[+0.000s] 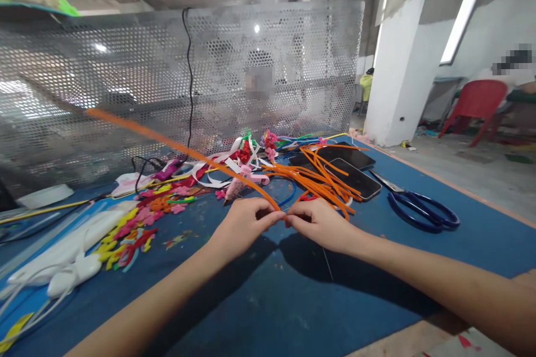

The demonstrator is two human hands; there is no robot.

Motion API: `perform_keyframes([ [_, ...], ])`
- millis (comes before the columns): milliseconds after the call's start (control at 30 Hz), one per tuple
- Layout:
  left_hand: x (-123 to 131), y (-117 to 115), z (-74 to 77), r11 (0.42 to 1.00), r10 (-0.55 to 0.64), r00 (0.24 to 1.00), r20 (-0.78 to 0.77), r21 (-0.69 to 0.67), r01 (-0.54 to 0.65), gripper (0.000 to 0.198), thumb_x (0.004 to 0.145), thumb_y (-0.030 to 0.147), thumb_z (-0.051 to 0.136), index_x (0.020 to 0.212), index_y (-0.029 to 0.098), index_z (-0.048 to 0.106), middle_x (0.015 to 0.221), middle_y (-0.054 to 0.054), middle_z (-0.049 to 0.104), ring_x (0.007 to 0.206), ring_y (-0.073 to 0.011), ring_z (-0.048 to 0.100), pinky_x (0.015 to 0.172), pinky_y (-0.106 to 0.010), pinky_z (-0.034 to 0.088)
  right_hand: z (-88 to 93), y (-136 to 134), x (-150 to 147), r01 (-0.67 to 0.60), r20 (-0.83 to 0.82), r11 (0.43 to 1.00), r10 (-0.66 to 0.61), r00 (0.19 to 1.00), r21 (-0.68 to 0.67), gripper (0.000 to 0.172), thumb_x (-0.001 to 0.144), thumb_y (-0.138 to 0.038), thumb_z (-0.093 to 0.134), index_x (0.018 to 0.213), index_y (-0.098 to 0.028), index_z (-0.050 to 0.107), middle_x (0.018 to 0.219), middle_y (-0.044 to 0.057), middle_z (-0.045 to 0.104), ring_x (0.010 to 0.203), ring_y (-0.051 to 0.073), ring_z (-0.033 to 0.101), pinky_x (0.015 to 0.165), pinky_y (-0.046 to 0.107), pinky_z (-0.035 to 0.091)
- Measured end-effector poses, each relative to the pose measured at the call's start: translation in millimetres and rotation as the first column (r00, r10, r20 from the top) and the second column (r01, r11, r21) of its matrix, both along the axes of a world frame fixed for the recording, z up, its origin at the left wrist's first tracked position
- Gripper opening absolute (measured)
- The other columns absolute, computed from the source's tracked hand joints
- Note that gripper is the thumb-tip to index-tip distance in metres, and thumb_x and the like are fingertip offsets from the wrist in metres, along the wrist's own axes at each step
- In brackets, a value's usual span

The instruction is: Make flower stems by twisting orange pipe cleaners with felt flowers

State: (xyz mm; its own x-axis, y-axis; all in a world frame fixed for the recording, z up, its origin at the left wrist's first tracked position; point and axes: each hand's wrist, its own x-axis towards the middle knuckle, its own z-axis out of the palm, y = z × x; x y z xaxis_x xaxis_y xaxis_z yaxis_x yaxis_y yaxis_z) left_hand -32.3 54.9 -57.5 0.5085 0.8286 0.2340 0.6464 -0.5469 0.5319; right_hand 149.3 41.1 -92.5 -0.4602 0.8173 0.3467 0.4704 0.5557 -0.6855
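An orange pipe cleaner (184,149) stretches from my fingertips up to the far left. My left hand (250,222) is closed, pinching it near its lower end between thumb and fingers. Right beside it, my right hand (318,223) is also closed in a pinch, its fingertips almost touching the left ones at the pipe cleaner's end. From below my right hand a thin pale wire (327,264) slants down. The exact contact at the fingertips is too small to make out. Just behind the hands lie a pile of orange pipe cleaners (305,175) and a pink glue gun (240,183).
Blue-handled scissors (422,212) and a black phone (355,178) lie to the right. Left are colourful pipe-cleaner pieces (138,234) and a white power strip (71,248) with cables. A perforated metal panel (218,78) stands behind the blue table (268,312). People sit farther off.
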Motion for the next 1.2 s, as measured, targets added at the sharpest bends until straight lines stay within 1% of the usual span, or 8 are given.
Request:
perform_keyframes([
  [167,1.7,1.4,-11.0,0.981,0.069,0.968,0.242,-0.194,-0.022,0.022,0.072,0.036,0.065,0.071,0.016,0.059,0.061,0.001,0.061,0.050,-0.0115,0.056,0.048,-0.020,0.045,-1.6,-3.2,-1.7,0.044,0.107,0.989,-0.060,0.992,0.138,0.022,0.082,-0.018,0.044,0.067,-0.015,0.060,0.054,-0.002,0.051,0.050,0.008,0.041,0.051,0.022,0.025],
  [367,-0.9,-1.8,-10.0,0.978,-0.079,0.997,0.001,0.192,0.077,0.016,0.085,0.026,0.052,0.083,0.018,0.066,0.079,-0.003,0.067,0.072,-0.0139,0.061,0.066,-0.023,0.047,1.3,-1.2,0.0,0.064,0.068,0.996,-0.068,0.995,0.058,0.021,0.084,-0.020,0.043,0.079,-0.016,0.064,0.065,0.001,0.060,0.056,0.010,0.049,0.052,0.021,0.029],
  [467,-2.2,-0.8,-10.9,0.918,-0.191,0.966,-0.173,0.318,0.238,0.020,0.089,0.021,0.044,0.093,0.017,0.063,0.088,-0.005,0.065,0.083,-0.0151,0.059,0.075,-0.026,0.047,1.2,-0.3,3.0,0.093,0.060,0.992,-0.099,0.993,0.090,0.021,0.085,-0.024,0.045,0.077,-0.016,0.063,0.062,0.000,0.058,0.054,0.009,0.047,0.052,0.020,0.028],
  [633,-2.7,0.5,-17.0,0.792,-0.171,0.925,-0.340,0.510,0.334,0.022,0.088,0.012,0.038,0.092,0.012,0.060,0.087,-0.008,0.061,0.081,-0.0172,0.056,0.075,-0.029,0.048,-0.4,-0.8,3.6,0.076,0.027,0.985,-0.081,0.996,0.153,0.016,0.081,-0.018,0.049,0.073,-0.016,0.062,0.058,-0.002,0.056,0.053,0.008,0.046,0.053,0.020,0.029],
  [867,-5.6,-7.0,-12.6,0.654,-0.090,0.869,-0.487,0.629,0.420,0.026,0.091,0.014,0.033,0.090,0.010,0.059,0.085,-0.009,0.060,0.074,-0.0177,0.053,0.067,-0.030,0.048,-3.9,6.2,0.9,-0.099,-0.266,0.972,0.041,0.963,-0.211,0.016,0.077,-0.020,0.053,0.066,-0.014,0.063,0.057,0.000,0.059,0.053,0.009,0.050,0.052,0.019,0.037],
  [1033,-9.7,-6.1,-6.2,0.480,-0.125,0.847,-0.516,0.716,0.507,0.027,0.091,0.012,0.032,0.086,0.010,0.059,0.078,-0.008,0.061,0.070,-0.0167,0.054,0.062,-0.028,0.047,-2.3,5.1,-1.0,-0.158,-0.357,0.916,0.017,0.934,-0.369,0.013,0.074,-0.018,0.054,0.066,-0.013,0.063,0.048,-0.004,0.053,0.040,0.005,0.037,0.042,0.017,0.030],
  [1100,-12.5,-2.5,-4.5,0.426,-0.167,0.835,-0.523,0.726,0.540,0.026,0.091,0.012,0.032,0.088,0.010,0.058,0.076,-0.008,0.061,0.067,-0.0160,0.053,0.060,-0.027,0.046,-1.4,3.6,-1.4,-0.163,-0.358,0.924,0.030,0.933,-0.346,0.013,0.073,-0.017,0.053,0.066,-0.013,0.063,0.047,-0.004,0.052,0.040,0.005,0.037,0.041,0.017,0.029],
  [1200,-15.9,3.1,-4.5,0.422,-0.228,0.822,-0.523,0.707,0.567,0.025,0.091,0.010,0.032,0.095,0.010,0.057,0.075,-0.007,0.062,0.066,-0.0145,0.053,0.060,-0.025,0.046,-0.6,1.5,-1.2,-0.124,-0.319,0.966,0.047,0.947,-0.225,0.013,0.072,-0.014,0.053,0.063,-0.012,0.062,0.048,-0.004,0.051,0.044,0.006,0.040,0.044,0.017,0.031],
])
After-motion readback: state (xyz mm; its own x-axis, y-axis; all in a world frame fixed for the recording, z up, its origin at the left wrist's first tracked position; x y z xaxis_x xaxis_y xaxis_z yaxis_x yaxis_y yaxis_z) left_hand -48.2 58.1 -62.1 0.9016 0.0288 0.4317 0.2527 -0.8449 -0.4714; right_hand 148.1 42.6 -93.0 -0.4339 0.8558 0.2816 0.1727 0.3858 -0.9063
